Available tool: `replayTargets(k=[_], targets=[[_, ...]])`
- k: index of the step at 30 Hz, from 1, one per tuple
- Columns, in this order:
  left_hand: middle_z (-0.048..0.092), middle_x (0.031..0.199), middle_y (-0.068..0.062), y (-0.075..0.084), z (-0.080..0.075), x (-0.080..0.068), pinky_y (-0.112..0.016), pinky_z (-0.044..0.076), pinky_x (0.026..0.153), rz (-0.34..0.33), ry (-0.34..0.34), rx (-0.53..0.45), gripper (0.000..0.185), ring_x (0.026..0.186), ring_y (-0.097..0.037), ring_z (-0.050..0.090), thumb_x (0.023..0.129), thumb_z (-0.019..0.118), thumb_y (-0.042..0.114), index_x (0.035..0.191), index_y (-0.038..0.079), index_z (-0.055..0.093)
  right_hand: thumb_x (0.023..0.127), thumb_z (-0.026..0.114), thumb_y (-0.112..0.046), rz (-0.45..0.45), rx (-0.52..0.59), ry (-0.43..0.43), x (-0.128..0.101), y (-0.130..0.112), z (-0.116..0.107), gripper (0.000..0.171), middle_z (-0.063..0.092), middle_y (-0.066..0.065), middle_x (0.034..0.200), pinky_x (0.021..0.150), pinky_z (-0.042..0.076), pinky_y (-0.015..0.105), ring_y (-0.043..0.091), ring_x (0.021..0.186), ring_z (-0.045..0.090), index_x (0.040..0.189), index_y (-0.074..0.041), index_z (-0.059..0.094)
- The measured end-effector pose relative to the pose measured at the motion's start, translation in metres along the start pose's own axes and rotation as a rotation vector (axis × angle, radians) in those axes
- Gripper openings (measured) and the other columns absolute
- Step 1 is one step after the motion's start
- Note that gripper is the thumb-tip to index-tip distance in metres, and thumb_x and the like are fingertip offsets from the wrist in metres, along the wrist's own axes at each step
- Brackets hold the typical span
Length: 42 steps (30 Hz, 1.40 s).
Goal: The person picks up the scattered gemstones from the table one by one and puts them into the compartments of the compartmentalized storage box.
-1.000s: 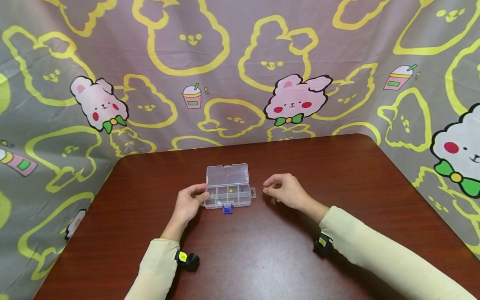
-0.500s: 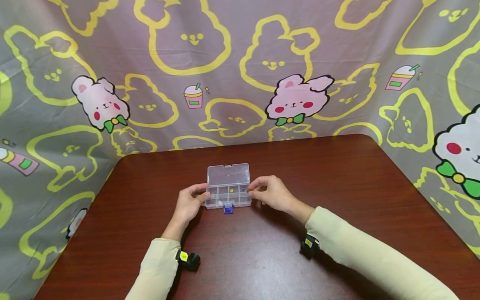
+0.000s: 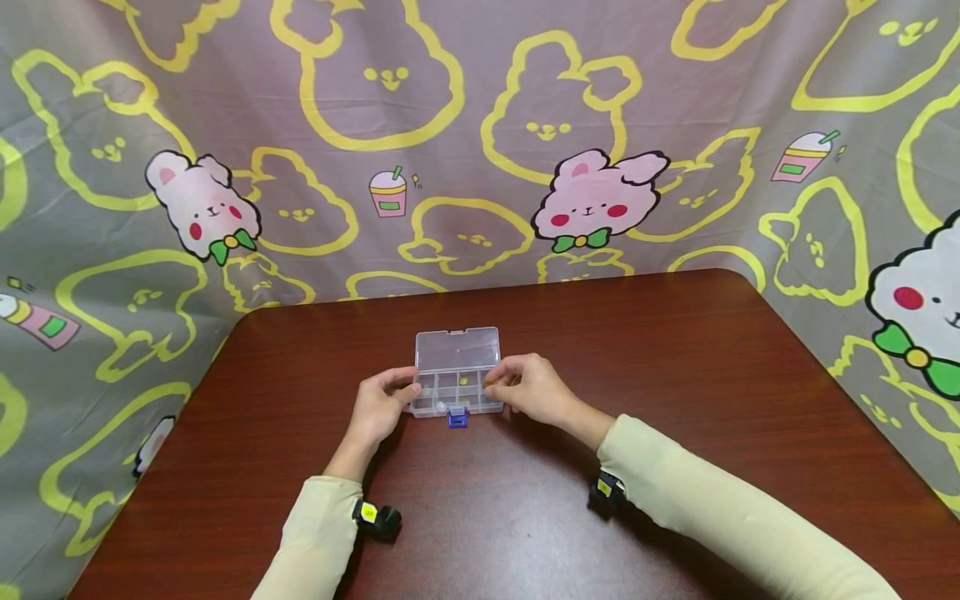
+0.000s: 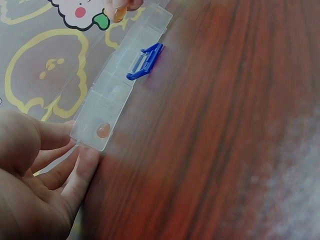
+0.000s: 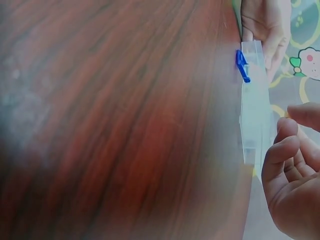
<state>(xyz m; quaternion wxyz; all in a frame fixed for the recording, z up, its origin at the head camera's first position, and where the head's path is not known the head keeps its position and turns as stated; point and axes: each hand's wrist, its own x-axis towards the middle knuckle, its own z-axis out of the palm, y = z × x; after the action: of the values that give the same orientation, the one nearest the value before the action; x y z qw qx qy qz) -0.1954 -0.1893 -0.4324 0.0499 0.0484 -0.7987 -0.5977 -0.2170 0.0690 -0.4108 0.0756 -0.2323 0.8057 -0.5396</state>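
A clear plastic compartment box (image 3: 446,410) stands on the table with its lid (image 3: 457,350) raised at the back and a blue latch (image 3: 457,419) hanging at the front. My left hand (image 3: 378,406) holds the box's left end between thumb and fingers. Over the right-end compartments, my right hand (image 3: 534,388) pinches a small amber bead (image 4: 119,13), best seen in the left wrist view. A yellow bead (image 3: 463,381) lies in a back compartment. Through the wall beside my left fingers shows a reddish round bead (image 4: 103,130). The right fingertips hide part of the right-end compartments.
The dark wooden table (image 3: 480,508) extends around the box on all sides. A patterned curtain (image 3: 465,108) hangs behind it and at both sides. A small black camera (image 3: 378,521) is strapped on each sleeve.
My right hand has moved left from beside the box to over its right-end compartments, with the amber bead between its fingertips. My left hand stays at the box's left end.
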Motion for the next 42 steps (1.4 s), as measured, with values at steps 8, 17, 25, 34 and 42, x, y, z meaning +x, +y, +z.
replayTargets(k=[8, 17, 25, 34, 42], targets=[[0.066, 0.118, -0.027, 0.0019, 0.0004, -0.0002, -0.022, 0.054, 0.063, 0.002, -0.002, 0.005, 0.029, 0.084, -0.025, 0.067, 0.091, 0.068, -0.004, 0.121, -0.008, 0.068, 0.085, 0.076, -0.004, 0.015, -0.04, 0.023, 0.001, -0.0027, 0.0008, 0.007, 0.07, 0.011, 0.072, 0.048, 0.048, 0.028, 0.012, 0.047, 0.056, 0.092, -0.001, 0.074], [0.067, 0.117, -0.025, 0.0004, 0.0002, 0.0013, -0.023, 0.055, 0.064, -0.011, 0.004, 0.024, 0.03, 0.082, -0.02, 0.066, 0.091, 0.069, -0.005, 0.121, -0.006, 0.069, 0.085, 0.076, -0.003, 0.009, -0.069, 0.018, 0.0019, -0.0028, 0.0033, 0.006, 0.069, 0.012, 0.07, 0.047, 0.047, 0.026, 0.009, 0.046, 0.055, 0.09, -0.002, 0.074], [0.068, 0.116, -0.024, -0.0002, -0.0001, 0.0003, -0.023, 0.055, 0.063, -0.008, 0.007, 0.03, 0.029, 0.08, -0.018, 0.065, 0.091, 0.069, -0.004, 0.12, -0.006, 0.069, 0.085, 0.077, -0.005, 0.024, -0.088, 0.018, 0.0028, -0.0023, 0.0056, 0.007, 0.068, 0.008, 0.068, 0.048, 0.048, 0.026, 0.009, 0.046, 0.055, 0.09, -0.002, 0.074], [0.066, 0.118, -0.027, 0.0008, 0.0004, -0.0003, -0.023, 0.055, 0.063, 0.002, -0.003, 0.012, 0.03, 0.083, -0.022, 0.066, 0.091, 0.069, -0.004, 0.121, -0.008, 0.068, 0.084, 0.078, -0.007, 0.026, -0.103, 0.03, 0.0013, -0.0017, 0.0037, 0.009, 0.066, 0.001, 0.066, 0.049, 0.049, 0.028, 0.009, 0.046, 0.055, 0.091, -0.004, 0.074], [0.067, 0.116, -0.027, 0.0, 0.0004, 0.0, -0.021, 0.054, 0.062, 0.009, 0.009, 0.015, 0.029, 0.077, -0.014, 0.065, 0.09, 0.068, -0.007, 0.12, -0.009, 0.068, 0.084, 0.076, -0.004, 0.006, -0.08, 0.04, -0.001, 0.0023, -0.0024, 0.006, 0.068, 0.005, 0.067, 0.047, 0.051, 0.03, 0.014, 0.046, 0.058, 0.09, -0.002, 0.074]])
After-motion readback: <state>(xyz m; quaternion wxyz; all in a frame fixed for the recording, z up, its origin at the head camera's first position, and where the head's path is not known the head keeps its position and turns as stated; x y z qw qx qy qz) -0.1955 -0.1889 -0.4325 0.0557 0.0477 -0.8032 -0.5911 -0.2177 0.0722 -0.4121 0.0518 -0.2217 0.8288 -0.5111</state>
